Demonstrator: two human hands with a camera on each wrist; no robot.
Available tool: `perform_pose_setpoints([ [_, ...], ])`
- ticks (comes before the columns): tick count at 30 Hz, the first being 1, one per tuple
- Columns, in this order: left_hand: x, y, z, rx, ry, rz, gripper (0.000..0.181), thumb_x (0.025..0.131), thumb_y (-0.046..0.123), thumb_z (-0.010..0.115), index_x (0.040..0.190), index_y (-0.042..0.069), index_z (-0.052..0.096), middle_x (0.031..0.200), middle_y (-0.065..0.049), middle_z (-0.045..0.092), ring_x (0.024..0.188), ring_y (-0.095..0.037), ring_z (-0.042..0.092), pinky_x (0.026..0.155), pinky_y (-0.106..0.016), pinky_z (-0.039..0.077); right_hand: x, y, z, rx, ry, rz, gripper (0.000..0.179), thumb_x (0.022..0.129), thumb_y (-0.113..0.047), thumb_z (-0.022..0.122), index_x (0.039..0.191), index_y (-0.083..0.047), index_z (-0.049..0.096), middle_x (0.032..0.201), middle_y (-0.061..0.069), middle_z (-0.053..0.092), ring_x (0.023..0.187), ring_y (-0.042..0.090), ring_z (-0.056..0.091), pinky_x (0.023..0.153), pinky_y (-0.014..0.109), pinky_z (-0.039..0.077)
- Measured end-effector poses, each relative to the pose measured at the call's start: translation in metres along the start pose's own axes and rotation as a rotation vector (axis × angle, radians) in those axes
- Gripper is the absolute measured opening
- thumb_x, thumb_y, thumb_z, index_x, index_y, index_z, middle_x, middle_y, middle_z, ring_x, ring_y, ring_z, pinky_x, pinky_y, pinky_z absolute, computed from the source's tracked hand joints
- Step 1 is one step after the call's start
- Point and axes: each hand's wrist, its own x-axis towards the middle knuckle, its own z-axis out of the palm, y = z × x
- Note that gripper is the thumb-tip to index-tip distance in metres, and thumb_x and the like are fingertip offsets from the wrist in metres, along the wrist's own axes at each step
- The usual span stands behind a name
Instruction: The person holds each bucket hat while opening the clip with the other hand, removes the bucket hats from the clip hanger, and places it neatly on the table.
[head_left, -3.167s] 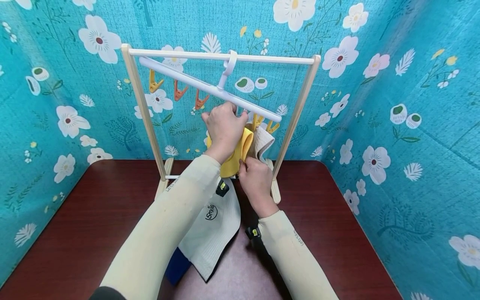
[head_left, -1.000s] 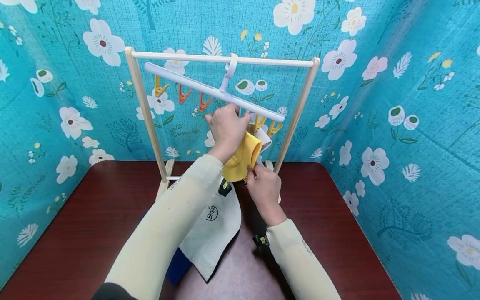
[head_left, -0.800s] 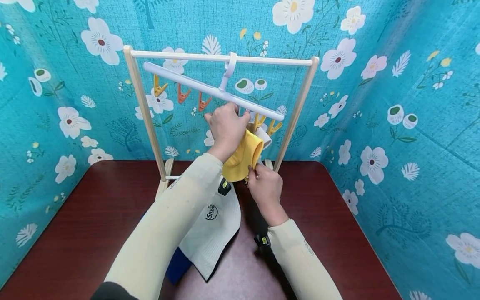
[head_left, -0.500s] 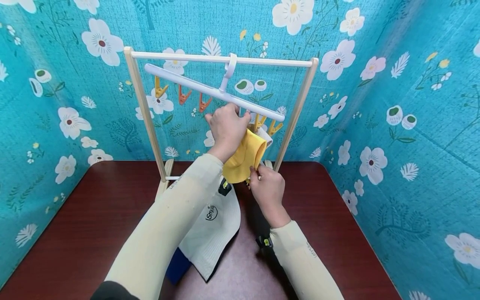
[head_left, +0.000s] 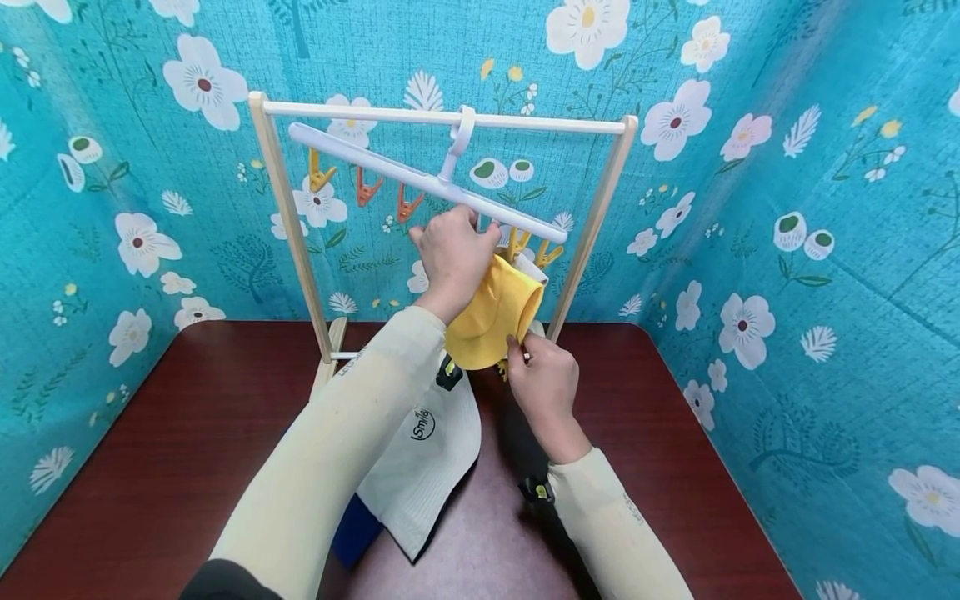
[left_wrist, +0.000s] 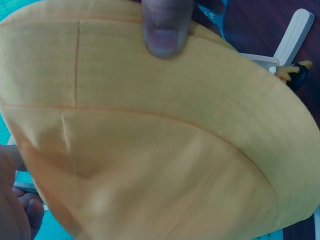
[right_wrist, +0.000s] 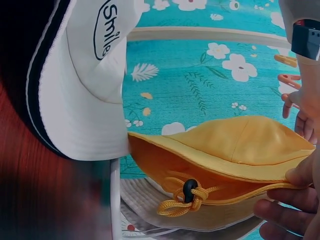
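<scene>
A yellow bucket hat [head_left: 491, 317] hangs below the white hanger [head_left: 420, 177], crown up and brim down. My left hand [head_left: 453, 262] is just under the hanger bar at the crown, its fingers curled on a grey-blue clothespin [left_wrist: 25, 187] that is mostly hidden. With thumb and fingers, my right hand [head_left: 543, 379] pinches the brim's right edge; its thumb [left_wrist: 167, 35] shows on the brim in the left wrist view. A yellow cord with a black toggle [right_wrist: 190, 192] sits at the hat's opening. A pale hat [right_wrist: 150, 200] hangs behind it.
The hanger tilts down to the right from a wooden rack [head_left: 281, 208]. Orange clothespins [head_left: 367, 187] and yellow clothespins [head_left: 318, 171] hang from it. A white "Smile" hat [head_left: 427, 467] lies on the dark red table [head_left: 187, 433], over a navy piece [head_left: 352, 533].
My right hand has moved right and slightly down, drawing the yellow brim outward so it covers more of the pale hat. My left hand stays at the hanger.
</scene>
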Motion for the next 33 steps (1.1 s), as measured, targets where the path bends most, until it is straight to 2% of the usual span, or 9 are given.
perform_pose_setpoints([
  [10, -0.001, 0.0, 0.0, -0.002, 0.002, 0.003, 0.044, 0.094, 0.047, 0.069, 0.067, 0.017, 0.052, 0.058, 0.0, 0.047, 0.06, -0.021, 0.044, 0.078, -0.04, 0.02, 0.001, 0.001, -0.01, 0.022, 0.02, 0.006, 0.042, 0.092, -0.02, 0.077, 0.057, -0.012, 0.055, 0.051, 0.002, 0.051, 0.043, 0.016, 0.044, 0.041, 0.031, 0.034],
  [15, -0.003, 0.002, 0.002, -0.01, -0.002, -0.001, 0.044, 0.094, 0.048, 0.07, 0.068, 0.017, 0.052, 0.059, 0.0, 0.048, 0.059, -0.02, 0.044, 0.079, -0.04, 0.021, -0.002, 0.004, -0.013, 0.017, 0.021, 0.008, 0.043, 0.091, -0.018, 0.078, 0.057, -0.013, 0.052, 0.05, 0.001, 0.042, 0.042, 0.014, 0.034, 0.041, 0.032, 0.03],
  [20, -0.004, 0.001, 0.005, -0.017, 0.014, 0.004, 0.044, 0.093, 0.049, 0.07, 0.069, 0.018, 0.05, 0.059, 0.0, 0.048, 0.06, -0.021, 0.044, 0.078, -0.04, 0.021, -0.004, 0.005, -0.016, 0.022, 0.032, 0.011, 0.045, 0.089, -0.016, 0.079, 0.056, -0.014, 0.047, 0.051, -0.001, 0.037, 0.044, 0.014, 0.03, 0.042, 0.033, 0.029],
  [33, -0.006, 0.0, 0.006, -0.02, 0.025, 0.021, 0.043, 0.094, 0.051, 0.069, 0.072, 0.019, 0.051, 0.061, 0.002, 0.051, 0.062, -0.018, 0.047, 0.08, -0.041, 0.022, -0.005, 0.004, -0.022, 0.014, 0.035, 0.018, 0.047, 0.09, -0.016, 0.079, 0.054, -0.014, 0.048, 0.051, -0.001, 0.035, 0.046, 0.009, 0.025, 0.042, 0.029, 0.027],
])
